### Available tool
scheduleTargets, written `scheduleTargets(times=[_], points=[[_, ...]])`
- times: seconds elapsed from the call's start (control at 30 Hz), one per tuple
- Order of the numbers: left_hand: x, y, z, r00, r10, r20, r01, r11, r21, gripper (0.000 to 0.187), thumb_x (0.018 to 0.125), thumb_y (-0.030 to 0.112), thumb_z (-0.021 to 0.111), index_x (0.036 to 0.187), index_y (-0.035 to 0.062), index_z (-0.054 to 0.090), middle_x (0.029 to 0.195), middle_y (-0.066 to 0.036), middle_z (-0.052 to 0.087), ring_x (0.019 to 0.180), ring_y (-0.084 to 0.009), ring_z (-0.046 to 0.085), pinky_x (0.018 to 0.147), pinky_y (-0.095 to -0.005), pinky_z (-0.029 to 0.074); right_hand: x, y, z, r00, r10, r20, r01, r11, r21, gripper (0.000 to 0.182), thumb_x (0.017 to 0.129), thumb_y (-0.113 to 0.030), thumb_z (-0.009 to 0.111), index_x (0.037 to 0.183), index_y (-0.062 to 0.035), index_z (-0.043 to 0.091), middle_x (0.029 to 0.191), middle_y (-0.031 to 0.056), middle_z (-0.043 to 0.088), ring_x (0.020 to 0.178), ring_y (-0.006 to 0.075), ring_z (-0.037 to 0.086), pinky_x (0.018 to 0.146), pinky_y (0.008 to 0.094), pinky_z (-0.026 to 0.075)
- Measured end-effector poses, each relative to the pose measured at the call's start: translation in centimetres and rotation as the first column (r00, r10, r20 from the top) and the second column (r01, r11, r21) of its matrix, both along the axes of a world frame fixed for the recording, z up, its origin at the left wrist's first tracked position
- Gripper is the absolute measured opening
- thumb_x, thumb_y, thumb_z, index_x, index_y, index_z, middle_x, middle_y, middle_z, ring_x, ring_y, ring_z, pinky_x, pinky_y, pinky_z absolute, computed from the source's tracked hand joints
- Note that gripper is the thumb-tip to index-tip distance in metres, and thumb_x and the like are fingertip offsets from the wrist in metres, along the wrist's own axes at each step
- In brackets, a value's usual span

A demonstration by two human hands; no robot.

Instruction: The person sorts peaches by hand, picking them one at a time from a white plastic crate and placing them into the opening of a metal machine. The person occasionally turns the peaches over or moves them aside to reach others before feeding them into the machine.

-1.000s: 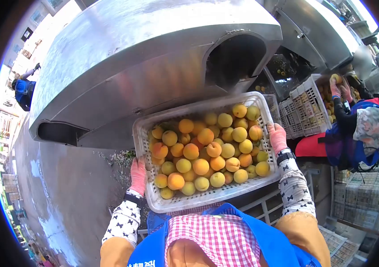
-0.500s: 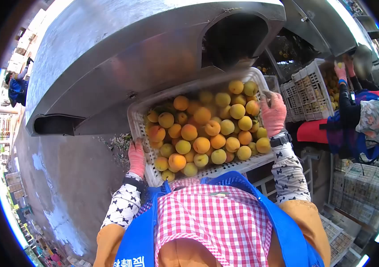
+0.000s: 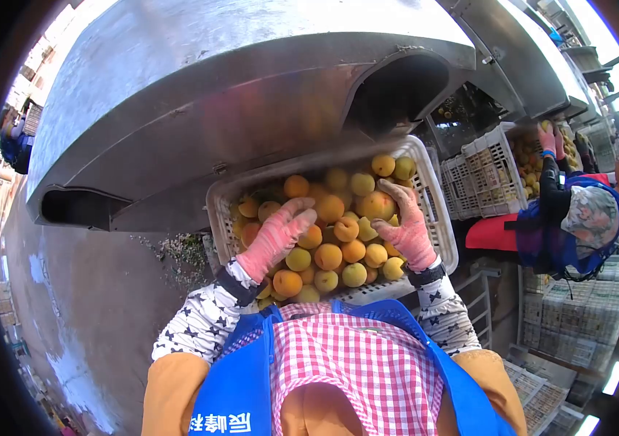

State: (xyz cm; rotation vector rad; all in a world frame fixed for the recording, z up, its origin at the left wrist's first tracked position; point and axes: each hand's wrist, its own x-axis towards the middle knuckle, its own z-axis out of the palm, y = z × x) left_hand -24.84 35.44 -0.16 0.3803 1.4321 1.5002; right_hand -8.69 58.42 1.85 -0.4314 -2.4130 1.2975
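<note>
A white plastic crate full of yellow-orange round fruit stands before me, under the edge of a metal machine. My left hand, in a pink glove, is over the left part of the fruit, its fingers bent loosely; whether it touches a fruit is unclear. Over the right part is my right hand, gloved too, its thumb and fingers apart around the side of an orange fruit. No fruit is lifted clear of the pile.
The metal machine with a dark chute opening spans the far side. At the right, a co-worker reaches into another fruit crate. Stacked crates stand at lower right, and another person is at the far left.
Both hands have left the crate's side rims and moved inward over the fruit. The crate sits slightly lower in view. The co-worker's hands have shifted a little.
</note>
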Motion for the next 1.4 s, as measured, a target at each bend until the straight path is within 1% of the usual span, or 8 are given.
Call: scheduleTargets(times=[0.27,0.4,0.67,0.73,0.9,1.07,1.33,1.4], points=[[2.8,9.6,1.9,0.868,-0.135,0.479,-0.085,0.908,0.410,0.053,0.092,0.029,0.068,0.134,0.0032,0.048,0.128,-0.010,0.056,0.116,-0.0196,0.057,0.101,-0.0332,0.046,0.1,-2.5,1.5,0.975,-0.190,-0.112,0.209,0.959,0.192,0.083,0.065,-0.017,0.087,0.138,-0.0008,0.051,0.131,0.0190,0.055,0.121,0.0317,0.056,0.101,0.0394,0.048],[3.0,10.1,3.2,0.999,0.041,0.029,-0.048,0.934,0.354,0.051,0.090,0.020,0.069,0.135,0.0034,0.049,0.129,-0.007,0.054,0.121,-0.0185,0.053,0.105,-0.0329,0.043,-1.4,-1.6,1.2,0.948,-0.227,-0.223,0.276,0.936,0.218,0.076,0.068,-0.012,0.085,0.136,-0.0015,0.054,0.125,0.0168,0.058,0.112,0.0312,0.061,0.093,0.0381,0.053],[1.0,10.1,4.0,0.984,0.106,0.145,-0.143,0.952,0.270,0.062,0.083,0.006,0.066,0.142,0.0042,0.044,0.136,-0.009,0.049,0.127,-0.0195,0.049,0.110,-0.0341,0.038,-2.2,-0.8,2.4,0.980,-0.139,-0.141,0.143,0.989,0.022,0.072,0.073,-0.012,0.083,0.138,-0.0033,0.053,0.120,0.0105,0.060,0.109,0.0222,0.062,0.093,0.0323,0.051],[0.1,10.1,4.5,0.991,0.013,0.133,-0.073,0.885,0.460,0.070,0.076,-0.001,0.062,0.143,0.0037,0.043,0.138,-0.009,0.048,0.130,-0.0211,0.047,0.112,-0.0350,0.037,-2.3,-0.3,3.6,0.980,-0.119,-0.158,-0.072,0.528,-0.846,0.080,0.073,-0.015,0.081,0.142,0.0032,0.046,0.135,0.0139,0.054,0.123,0.0230,0.056,0.106,0.0361,0.044],[0.4,10.7,4.1,0.961,-0.079,0.264,-0.057,0.881,0.470,0.068,0.078,0.000,0.055,0.144,0.0025,0.041,0.140,-0.011,0.050,0.132,-0.0239,0.048,0.115,-0.0371,0.035,-3.6,-0.4,3.6,0.985,-0.133,-0.111,0.111,0.977,-0.181,0.077,0.070,-0.016,0.082,0.139,-0.0021,0.052,0.123,0.0132,0.054,0.116,0.0245,0.056,0.101,0.0348,0.046],[-0.6,10.6,4.1,0.706,-0.203,0.678,-0.175,0.878,0.446,0.043,0.089,0.006,0.051,0.131,-0.0027,0.053,0.125,-0.011,0.060,0.118,-0.0223,0.058,0.108,-0.0354,0.042,-3.1,0.6,5.4,0.994,-0.044,-0.099,0.043,0.999,-0.015,0.072,0.068,-0.015,0.081,0.135,-0.0025,0.056,0.121,0.0146,0.055,0.113,0.0279,0.058,0.097,0.0363,0.048],[-0.3,11.4,1.2,0.994,-0.019,0.105,-0.044,0.819,0.572,0.040,0.095,0.019,0.057,0.130,0.0000,0.056,0.117,-0.010,0.064,0.111,-0.0194,0.061,0.101,-0.0327,0.047,-7.4,2.7,4.8,0.984,-0.118,-0.131,0.136,0.981,0.140,0.062,0.070,-0.013,0.077,0.129,-0.0037,0.059,0.119,0.0172,0.058,0.108,0.0337,0.061,0.093,0.0388,0.051],[-0.5,10.4,0.6,0.976,0.142,0.168,-0.169,0.973,0.157,0.042,0.095,0.022,0.061,0.132,0.0045,0.056,0.116,-0.007,0.064,0.110,-0.0185,0.061,0.099,-0.0332,0.047,-10.1,3.7,2.8,0.904,-0.336,-0.265,0.412,0.854,0.319,0.063,0.071,-0.016,0.079,0.129,-0.0047,0.057,0.118,0.0187,0.058,0.107,0.0372,0.060,0.090,0.0407,0.052]])
